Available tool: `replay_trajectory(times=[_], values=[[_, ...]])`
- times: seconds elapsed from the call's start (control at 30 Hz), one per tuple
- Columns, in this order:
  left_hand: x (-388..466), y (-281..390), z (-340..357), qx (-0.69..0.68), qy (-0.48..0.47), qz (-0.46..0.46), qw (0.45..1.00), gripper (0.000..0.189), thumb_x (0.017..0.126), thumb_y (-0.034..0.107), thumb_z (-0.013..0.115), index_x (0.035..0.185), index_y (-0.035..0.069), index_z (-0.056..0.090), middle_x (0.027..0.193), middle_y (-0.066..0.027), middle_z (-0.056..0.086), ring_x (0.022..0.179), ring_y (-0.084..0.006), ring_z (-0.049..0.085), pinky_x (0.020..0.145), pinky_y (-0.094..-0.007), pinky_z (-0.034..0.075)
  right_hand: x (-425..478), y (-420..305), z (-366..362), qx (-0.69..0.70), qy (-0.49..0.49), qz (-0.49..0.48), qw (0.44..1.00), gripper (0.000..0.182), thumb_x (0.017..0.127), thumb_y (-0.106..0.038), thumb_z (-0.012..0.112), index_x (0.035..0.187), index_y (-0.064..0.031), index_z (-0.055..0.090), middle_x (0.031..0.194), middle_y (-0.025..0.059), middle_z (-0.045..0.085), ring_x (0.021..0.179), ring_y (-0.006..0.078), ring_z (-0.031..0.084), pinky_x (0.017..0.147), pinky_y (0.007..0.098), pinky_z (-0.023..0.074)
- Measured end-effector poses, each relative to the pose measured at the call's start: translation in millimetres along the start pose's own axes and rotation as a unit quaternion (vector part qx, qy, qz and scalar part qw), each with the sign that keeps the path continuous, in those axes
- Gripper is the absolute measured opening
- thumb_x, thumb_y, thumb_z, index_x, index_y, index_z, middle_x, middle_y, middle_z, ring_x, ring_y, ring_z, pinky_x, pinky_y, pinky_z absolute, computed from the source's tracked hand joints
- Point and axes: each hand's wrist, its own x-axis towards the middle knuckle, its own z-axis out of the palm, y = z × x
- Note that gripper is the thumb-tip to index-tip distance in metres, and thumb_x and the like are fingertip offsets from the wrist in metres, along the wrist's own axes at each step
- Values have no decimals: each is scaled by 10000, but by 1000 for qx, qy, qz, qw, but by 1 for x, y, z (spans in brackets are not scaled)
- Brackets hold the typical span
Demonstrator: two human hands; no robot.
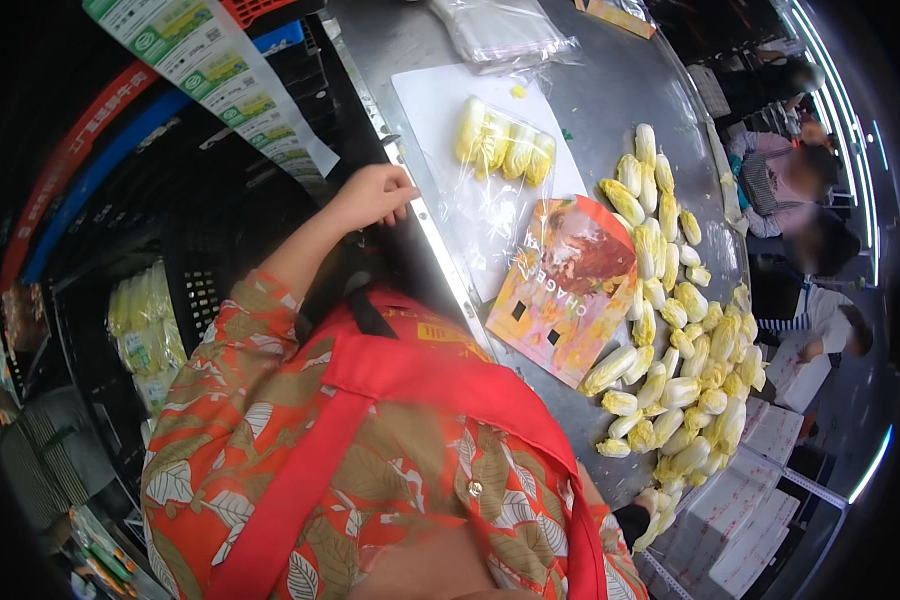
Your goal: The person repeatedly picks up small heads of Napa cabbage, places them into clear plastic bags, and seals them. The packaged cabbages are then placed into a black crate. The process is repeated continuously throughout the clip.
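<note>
My left hand (379,196), fingers curled, is at the metal edge (431,240) of the steel table. No object shows in it, though its palm side is hidden. Beside it hangs a strip of printed green-and-white labels (225,82). On a white board (435,97) lies a clear plastic bag (487,225) with several baby napa cabbages (506,142) inside. A flowered paper bag (562,292) bearing writing overlaps the board. My right hand (647,500), past a dark cuff, is partly visible beside the heap of loose baby napa cabbages (679,394); its grip is unclear.
A stack of clear plastic bags (502,34) lies at the table's top. Packed cabbages (146,337) sit beside a black crate (195,296) at left. White foam boxes (727,517) are stacked beyond the heap. Several people (780,172) are across the table.
</note>
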Motion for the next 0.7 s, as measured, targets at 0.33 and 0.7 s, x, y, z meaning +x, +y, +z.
replay_trajectory(times=[0.33, 0.7], values=[[77, 7, 19, 417, 162, 464, 765, 204, 768, 47, 668, 966, 78, 627, 1101, -75, 586, 1131, -285, 545, 1005, -412, 395, 84, -117, -222, 384, 284, -217, 851, 105, 870, -102, 664, 872, -29, 589, 714, 25, 596, 612, 109, 586, 536, 266, 479], [77, 7, 15, 284, 148, 336, 886, 192, 850, 71, 634, 1039, 72, 661, 1147, -112, 669, 1121, -302, 600, 975, -404, 439, 218, -133, -296, 669, 120, -235, 695, 154, 925, -233, 623, 880, -88, 593, 782, 23, 628, 626, 147, 606, 568, 257, 499]])
